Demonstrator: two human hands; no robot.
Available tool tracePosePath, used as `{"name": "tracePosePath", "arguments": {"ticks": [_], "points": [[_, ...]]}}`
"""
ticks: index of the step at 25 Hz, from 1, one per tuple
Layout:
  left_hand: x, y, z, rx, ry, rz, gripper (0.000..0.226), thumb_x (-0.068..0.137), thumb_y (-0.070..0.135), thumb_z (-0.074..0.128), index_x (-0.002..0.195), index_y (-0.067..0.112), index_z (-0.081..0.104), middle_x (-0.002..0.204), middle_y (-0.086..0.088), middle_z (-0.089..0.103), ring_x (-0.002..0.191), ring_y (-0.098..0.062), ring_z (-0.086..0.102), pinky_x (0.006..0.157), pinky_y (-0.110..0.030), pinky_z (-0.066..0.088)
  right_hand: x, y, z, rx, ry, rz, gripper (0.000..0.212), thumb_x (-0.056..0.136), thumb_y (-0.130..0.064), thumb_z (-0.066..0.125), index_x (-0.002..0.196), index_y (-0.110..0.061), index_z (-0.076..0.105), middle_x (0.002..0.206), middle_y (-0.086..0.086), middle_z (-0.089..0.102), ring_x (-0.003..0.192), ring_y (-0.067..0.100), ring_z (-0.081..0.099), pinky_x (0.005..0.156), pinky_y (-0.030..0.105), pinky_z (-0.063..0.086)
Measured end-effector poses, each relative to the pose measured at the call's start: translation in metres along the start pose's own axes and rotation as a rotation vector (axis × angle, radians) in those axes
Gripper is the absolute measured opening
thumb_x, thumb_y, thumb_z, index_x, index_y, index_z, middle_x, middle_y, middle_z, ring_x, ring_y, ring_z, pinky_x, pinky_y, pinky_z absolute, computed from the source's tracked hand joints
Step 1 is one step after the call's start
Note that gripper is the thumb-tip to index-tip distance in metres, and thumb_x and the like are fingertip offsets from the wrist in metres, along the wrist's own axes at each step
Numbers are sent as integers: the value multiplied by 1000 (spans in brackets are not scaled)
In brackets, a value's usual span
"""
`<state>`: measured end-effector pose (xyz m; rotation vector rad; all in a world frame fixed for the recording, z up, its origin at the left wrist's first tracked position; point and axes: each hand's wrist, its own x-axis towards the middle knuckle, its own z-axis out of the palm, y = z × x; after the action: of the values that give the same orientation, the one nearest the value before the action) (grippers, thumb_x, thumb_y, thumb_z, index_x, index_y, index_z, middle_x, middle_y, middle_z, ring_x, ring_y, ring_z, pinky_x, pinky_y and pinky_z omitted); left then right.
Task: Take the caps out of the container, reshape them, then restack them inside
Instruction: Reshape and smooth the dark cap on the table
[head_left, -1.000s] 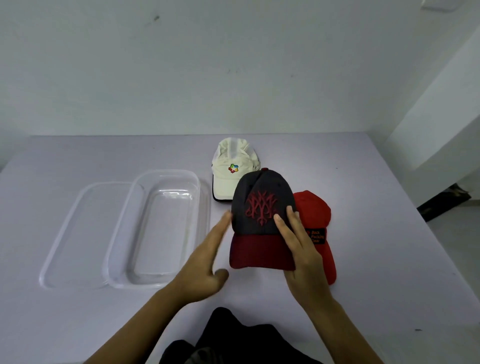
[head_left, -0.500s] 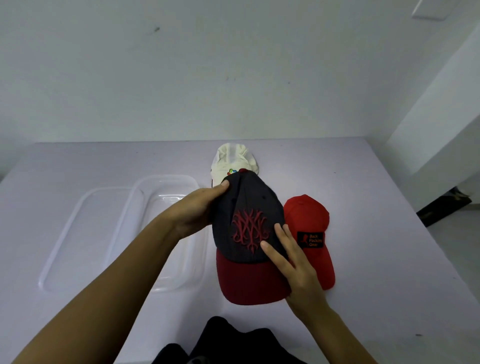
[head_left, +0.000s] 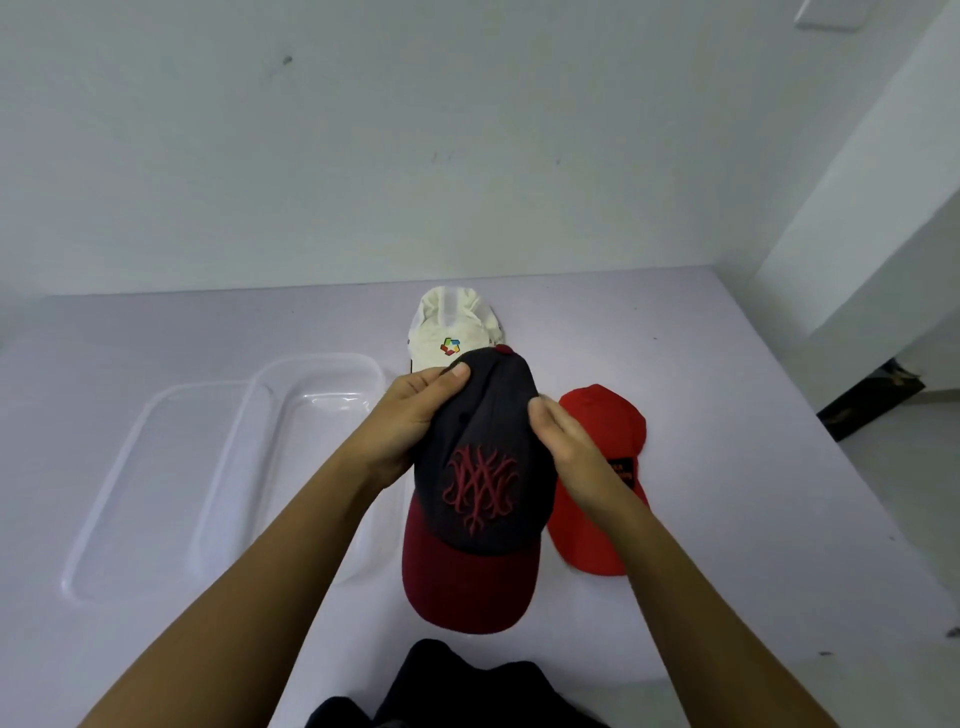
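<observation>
A dark grey cap (head_left: 480, 483) with a maroon brim and a red embroidered emblem is held up off the table. My left hand (head_left: 415, 410) grips the crown's left side, thumb on top. My right hand (head_left: 563, 441) grips its right side. A red cap (head_left: 608, 415) with a black patch lies on the table to the right, partly behind my right arm. A white cap (head_left: 452, 325) with a coloured logo lies behind the held cap. The clear plastic container (head_left: 291, 415) stands with nothing in it to the left.
The clear lid (head_left: 130, 467) lies flat to the left of the container, tucked under its edge. The table's right edge (head_left: 831, 452) drops to the floor. A white wall runs along the far side. Dark clothing (head_left: 457, 686) shows at the bottom.
The grey cap was lifted off the table toward me. My left hand moved from beside it onto the crown, and my right hand shifted from the front panel to the crown's right side.
</observation>
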<state>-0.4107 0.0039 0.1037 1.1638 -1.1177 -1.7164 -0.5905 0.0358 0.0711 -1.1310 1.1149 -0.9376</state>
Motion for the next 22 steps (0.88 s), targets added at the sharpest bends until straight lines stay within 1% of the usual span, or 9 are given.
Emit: {"name": "tracePosePath", "arguments": {"ticks": [2, 4, 6, 9, 12, 14, 16, 19, 22], "points": [[3, -10, 1, 14, 63, -7, 29, 94, 29, 51, 101, 8, 70, 98, -13, 73, 87, -19, 70, 78, -28, 56, 11, 9, 6, 201, 6, 88, 44, 91, -40, 51, 126, -13, 56, 124, 7, 64, 115, 22, 60, 99, 37, 47], [9, -29, -7, 129, 158, -37, 39, 93, 37, 53, 101, 2, 67, 102, -22, 69, 88, -23, 66, 86, -39, 52, 16, 23, 5, 244, 61, 136, 36, 92, -31, 52, 120, -10, 59, 118, 11, 67, 109, 24, 64, 94, 37, 50], [16, -51, -19, 318, 208, -85, 47, 92, 46, 49, 96, 3, 67, 95, -22, 68, 84, -20, 63, 82, -38, 51, 19, 38, 2, 107, 84, 205, 29, 92, -32, 53, 110, -12, 64, 108, 8, 70, 100, 21, 67, 85, 30, 53], [26, -86, -34, 585, 232, -201, 52, 94, 50, 40, 76, 5, 57, 75, -6, 58, 70, -17, 52, 66, -29, 39, 30, 69, -4, -105, 51, 355, 22, 92, -34, 55, 97, -15, 66, 97, 3, 71, 89, 16, 68, 74, 23, 53], [36, -120, -36, 651, 294, -275, 42, 96, 41, 39, 69, 9, 43, 66, -5, 43, 60, -15, 39, 56, -27, 30, 45, 98, -9, -130, 36, 510, 27, 92, -28, 55, 109, -8, 62, 104, 6, 69, 95, 19, 66, 85, 29, 53], [44, -141, -35, 653, 345, -303, 40, 97, 36, 40, 67, 10, 40, 63, -3, 40, 56, -13, 36, 52, -25, 29, 56, 112, -9, -122, 37, 586, 24, 94, -22, 52, 110, -6, 59, 101, 5, 67, 90, 16, 65, 81, 27, 52], [49, -150, -35, 634, 390, -307, 37, 97, 34, 41, 70, 8, 44, 65, -5, 42, 56, -13, 37, 52, -24, 30, 61, 116, -8, -118, 44, 619, 23, 95, -20, 50, 112, -7, 57, 105, 7, 66, 89, 15, 64, 79, 25, 51], [61, -151, -40, 607, 418, -327, 32, 96, 31, 43, 75, 7, 47, 71, -7, 46, 60, -14, 39, 54, -25, 32, 75, 119, -4, -187, 113, 639, 42, 98, -30, 40, 128, -5, 51, 125, 5, 55, 114, 21, 53, 102, 32, 40], [69, -148, -41, 629, 386, -386, 24, 94, 22, 39, 80, 5, 50, 77, -5, 50, 67, -15, 43, 56, -25, 33, 84, 117, -2, -342, 142, 627, 40, 99, -20, 28, 122, 1, 53, 121, 12, 55, 110, 25, 51, 98, 34, 38]]}}
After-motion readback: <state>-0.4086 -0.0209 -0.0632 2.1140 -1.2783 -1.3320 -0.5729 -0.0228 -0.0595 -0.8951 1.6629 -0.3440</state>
